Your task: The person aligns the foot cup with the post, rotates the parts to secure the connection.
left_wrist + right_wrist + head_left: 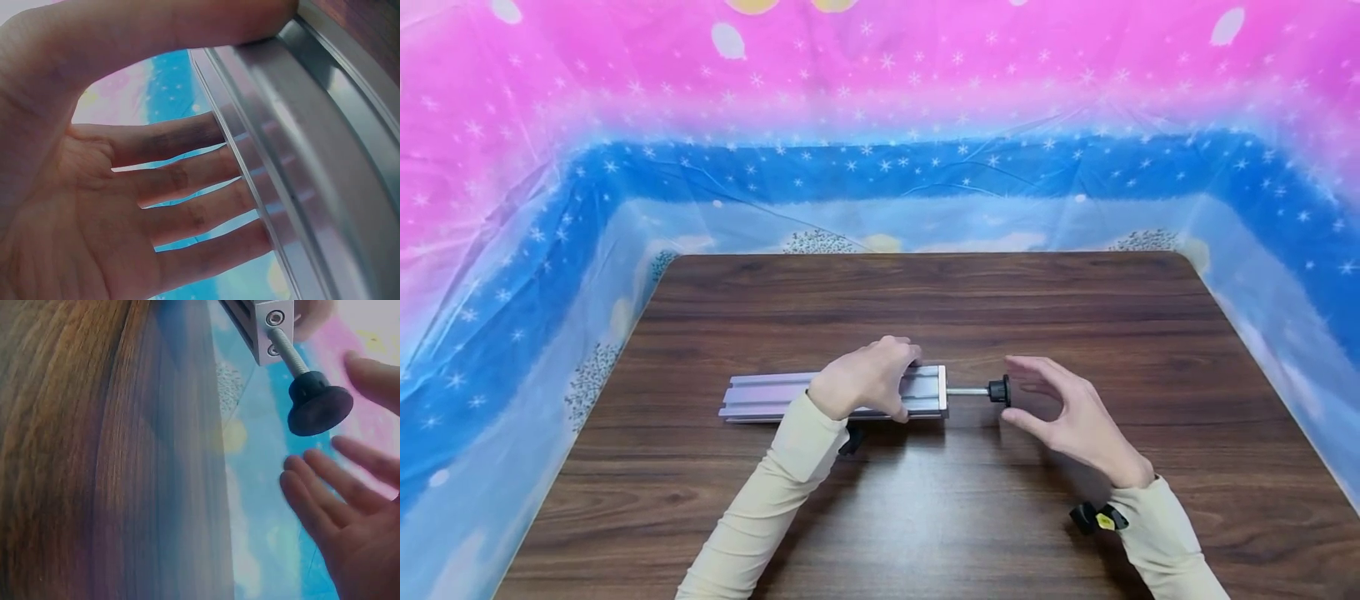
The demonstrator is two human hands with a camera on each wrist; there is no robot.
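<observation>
A silver aluminium extrusion [775, 393] with grooves along its length lies sideways on the table. From the end plate [942, 388] at its right end, a threaded rod [967, 391] with a black levelling foot [1000, 391] sticks out. My left hand [867, 379] grips the extrusion near that end, thumb on the near side and fingers over the far side. In the left wrist view the fingertips lie along the edge of the metal. My right hand [1078, 412] is spread just right of the foot. The right wrist view shows a gap between its fingers and the foot's disc [322, 412].
The dark wooden table [700, 500] has its back edge beyond the extrusion. A pink and blue patterned cloth [880, 167] hangs behind the table and along both sides. A black wrist device [1097, 518] sits at the right sleeve. Two bolts [275, 317] show on the end plate.
</observation>
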